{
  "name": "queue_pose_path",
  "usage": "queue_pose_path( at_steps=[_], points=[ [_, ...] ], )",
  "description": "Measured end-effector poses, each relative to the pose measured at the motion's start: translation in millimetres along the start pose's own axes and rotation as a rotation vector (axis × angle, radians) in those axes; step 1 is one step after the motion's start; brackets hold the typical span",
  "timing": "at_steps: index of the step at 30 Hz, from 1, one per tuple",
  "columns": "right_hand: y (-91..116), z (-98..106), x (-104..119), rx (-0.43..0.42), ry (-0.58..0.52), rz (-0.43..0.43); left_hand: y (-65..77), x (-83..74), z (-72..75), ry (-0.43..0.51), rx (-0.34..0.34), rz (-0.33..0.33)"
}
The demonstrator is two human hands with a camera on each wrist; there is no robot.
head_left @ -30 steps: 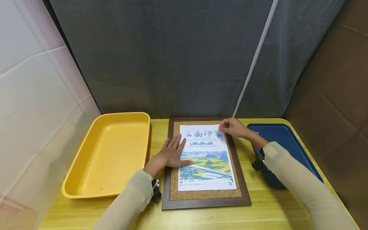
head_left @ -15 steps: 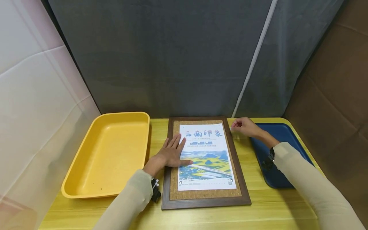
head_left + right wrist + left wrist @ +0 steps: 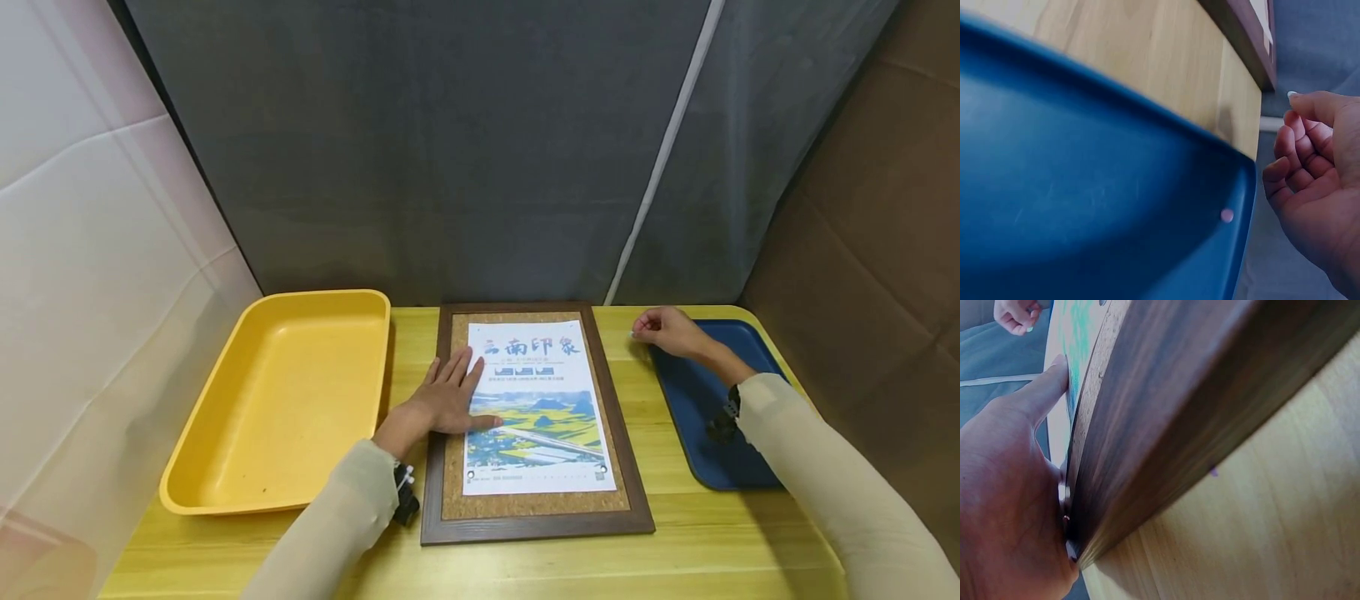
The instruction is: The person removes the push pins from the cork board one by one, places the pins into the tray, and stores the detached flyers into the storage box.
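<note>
A printed poster (image 3: 558, 479) with a landscape picture lies on a cork board in a dark brown wooden frame (image 3: 540, 527). Small round tacks (image 3: 603, 469) show at its lower corners. My left hand (image 3: 438, 404) lies flat with spread fingers over the poster's left edge, thumb pointing across the picture. My right hand (image 3: 671, 331) is over the table beside the blue tray's (image 3: 701, 400) upper left corner, fingers curled, pinching a small white thing (image 3: 1292, 94) at its fingertips. Inside the tray, near its edge, sits a small pink round piece (image 3: 1227, 215).
At the left stands a large yellow tray (image 3: 277, 506), tilted a little toward the frame. The wooden table (image 3: 720, 542) is bounded by a grey curtain (image 3: 420, 150) at the back, a white sheet at left and a brown one at right.
My right hand has left the poster's upper right corner and moved rightward past the frame to the blue tray, uncovering the corner. The left hand has stayed in place.
</note>
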State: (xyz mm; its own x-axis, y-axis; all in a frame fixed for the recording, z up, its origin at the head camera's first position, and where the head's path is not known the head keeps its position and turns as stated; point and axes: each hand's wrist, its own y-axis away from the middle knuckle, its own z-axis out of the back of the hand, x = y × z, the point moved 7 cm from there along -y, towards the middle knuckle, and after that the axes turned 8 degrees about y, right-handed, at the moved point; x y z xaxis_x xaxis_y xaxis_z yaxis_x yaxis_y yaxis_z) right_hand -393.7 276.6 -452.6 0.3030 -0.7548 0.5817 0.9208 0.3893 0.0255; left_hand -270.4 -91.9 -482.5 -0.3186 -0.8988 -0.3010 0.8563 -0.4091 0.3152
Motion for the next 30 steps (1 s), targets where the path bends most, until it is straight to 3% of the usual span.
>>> queue_pose_path(
  at_steps=[13, 30],
  points=[
    [23, 18, -32, -0.017, 0.06, -0.103, 0.6, 0.7, -1.9, -0.005, 0.006, 0.001],
    [43, 30, -69, -0.031, 0.123, -0.143, -0.3, 2.4, -5.9, 0.027, -0.002, -0.002]
  ],
)
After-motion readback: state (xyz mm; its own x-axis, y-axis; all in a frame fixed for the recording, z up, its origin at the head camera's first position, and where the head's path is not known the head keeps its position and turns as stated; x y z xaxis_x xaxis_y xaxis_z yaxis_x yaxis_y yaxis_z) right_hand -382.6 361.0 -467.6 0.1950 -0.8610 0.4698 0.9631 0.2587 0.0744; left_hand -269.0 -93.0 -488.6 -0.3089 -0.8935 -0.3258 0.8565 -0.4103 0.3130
